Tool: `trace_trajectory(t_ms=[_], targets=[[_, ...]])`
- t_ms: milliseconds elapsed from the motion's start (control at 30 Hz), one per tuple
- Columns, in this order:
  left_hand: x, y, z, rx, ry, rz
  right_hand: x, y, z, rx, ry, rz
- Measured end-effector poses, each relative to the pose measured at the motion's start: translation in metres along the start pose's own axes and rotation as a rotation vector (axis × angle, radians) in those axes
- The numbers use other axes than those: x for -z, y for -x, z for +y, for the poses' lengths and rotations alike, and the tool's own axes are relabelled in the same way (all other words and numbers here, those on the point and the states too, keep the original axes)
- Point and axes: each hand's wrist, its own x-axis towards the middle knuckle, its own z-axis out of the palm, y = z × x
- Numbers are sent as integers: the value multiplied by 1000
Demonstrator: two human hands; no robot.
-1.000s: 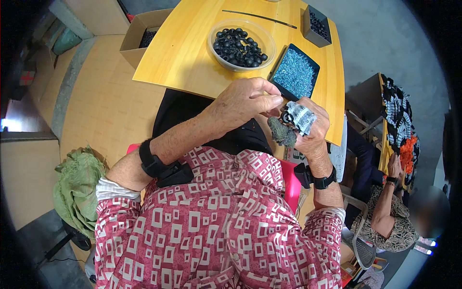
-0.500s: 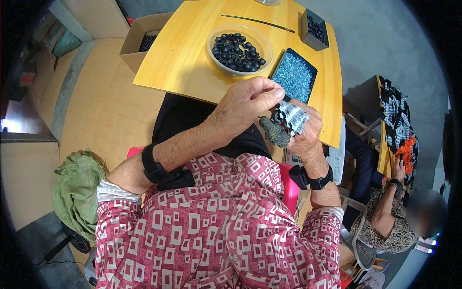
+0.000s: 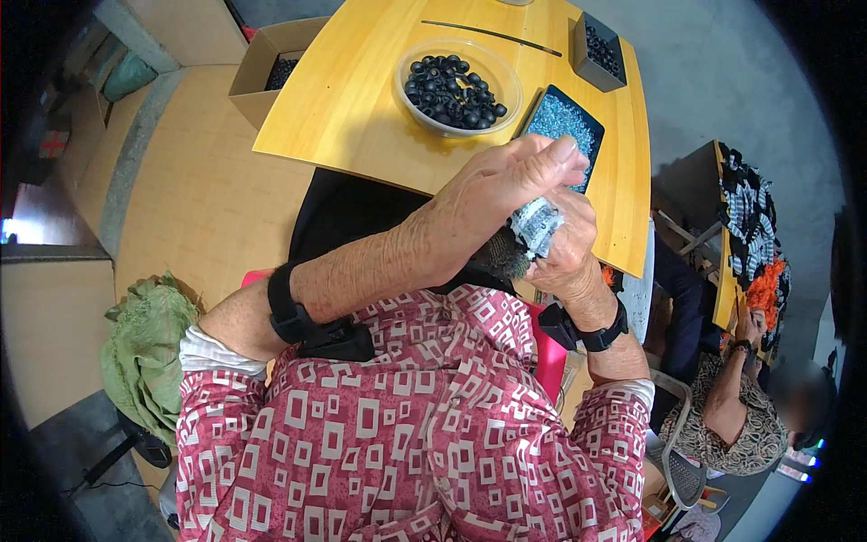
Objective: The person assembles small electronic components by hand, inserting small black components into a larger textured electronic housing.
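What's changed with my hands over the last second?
Your left hand has moved right and slightly up the picture, now partly covering the tray of blue beads and the knit piece. Your right hand still holds that piece; the bowl stays put.

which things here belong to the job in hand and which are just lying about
In the job, judging by the hands and what lies near them:
- grey-and-white fabric piece, in the right hand
- likely the clear bowl of black pieces
- likely the small blue pieces

Apparently lying about:
- thin black rod
- green sack
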Motion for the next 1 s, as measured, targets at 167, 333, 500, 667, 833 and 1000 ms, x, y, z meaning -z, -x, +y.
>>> trace_trajectory(t_ms=[167, 333, 500, 667, 833, 1000], targets=[[1, 4, 6, -92, -51, 83, 5, -8, -6, 3, 71, 79], [15, 17, 7, -24, -75, 268, 16, -2, 4, -59, 100, 75], [17, 20, 11, 18, -41, 256, 19, -2, 9, -35, 152, 69], [21, 20, 11, 97, -47, 213, 17, 1, 13, -24, 158, 15], [24, 18, 9, 119, -57, 220, 15, 0, 12, -8, 196, 2], [26, 18, 4, 106, -48, 243, 17, -2, 10, -41, 257, -46]])
